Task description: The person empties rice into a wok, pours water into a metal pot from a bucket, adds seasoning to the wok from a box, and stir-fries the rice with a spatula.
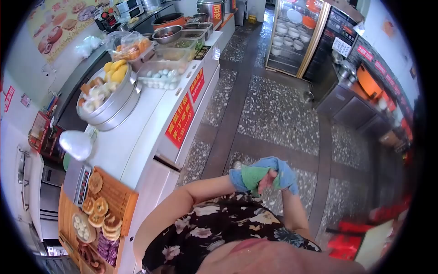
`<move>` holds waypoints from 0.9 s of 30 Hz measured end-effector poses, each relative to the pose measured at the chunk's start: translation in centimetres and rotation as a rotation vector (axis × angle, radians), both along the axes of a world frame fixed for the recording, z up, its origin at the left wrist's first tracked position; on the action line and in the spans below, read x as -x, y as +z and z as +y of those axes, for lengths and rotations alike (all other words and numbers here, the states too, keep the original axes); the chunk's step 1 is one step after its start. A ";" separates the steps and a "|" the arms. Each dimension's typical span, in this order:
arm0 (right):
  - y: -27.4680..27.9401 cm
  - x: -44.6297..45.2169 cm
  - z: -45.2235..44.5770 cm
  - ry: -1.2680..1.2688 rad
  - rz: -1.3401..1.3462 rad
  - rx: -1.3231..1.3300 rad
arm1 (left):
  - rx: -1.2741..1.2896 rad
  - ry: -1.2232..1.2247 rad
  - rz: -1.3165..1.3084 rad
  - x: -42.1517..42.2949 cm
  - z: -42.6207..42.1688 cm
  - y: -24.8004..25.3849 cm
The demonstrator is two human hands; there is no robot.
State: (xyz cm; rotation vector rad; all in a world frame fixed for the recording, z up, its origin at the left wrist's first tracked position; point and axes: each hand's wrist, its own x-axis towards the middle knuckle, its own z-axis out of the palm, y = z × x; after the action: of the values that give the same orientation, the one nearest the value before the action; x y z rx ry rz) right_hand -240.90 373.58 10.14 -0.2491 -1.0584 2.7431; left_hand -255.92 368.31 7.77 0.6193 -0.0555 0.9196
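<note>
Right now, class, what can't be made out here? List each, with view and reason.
Head view: most of both hands, hidden by the blue and green cloth.
Head view: lower end of the tray, cut by the dark edge.
Head view: red objects at lower right, blurred.
Head view: writing on the white notice, too small.

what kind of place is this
Probably a small breakfast eatery or snack shop: a metal steamer piled with food stands on the counter, a wooden tray holds flatbreads, and a glass-doored cabinet is stacked with bowls.
</note>
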 end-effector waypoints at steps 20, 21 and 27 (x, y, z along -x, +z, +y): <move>-3.7 50.1 76.4 0.027 -0.438 0.258 | -0.799 0.974 2.194 45.6 67.4 4.2; -4.0 50.1 80.2 0.007 -0.448 0.272 | -0.849 1.033 2.073 47.1 72.1 3.2; -4.9 44.7 106.3 -0.511 -0.179 0.525 | -0.898 0.843 1.430 49.7 103.7 6.4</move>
State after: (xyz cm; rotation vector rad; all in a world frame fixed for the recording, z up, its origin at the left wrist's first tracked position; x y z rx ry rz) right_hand -285.63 479.86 5.29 -0.7349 -0.2220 2.4859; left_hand -305.57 472.00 14.13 2.1234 1.2126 1.0189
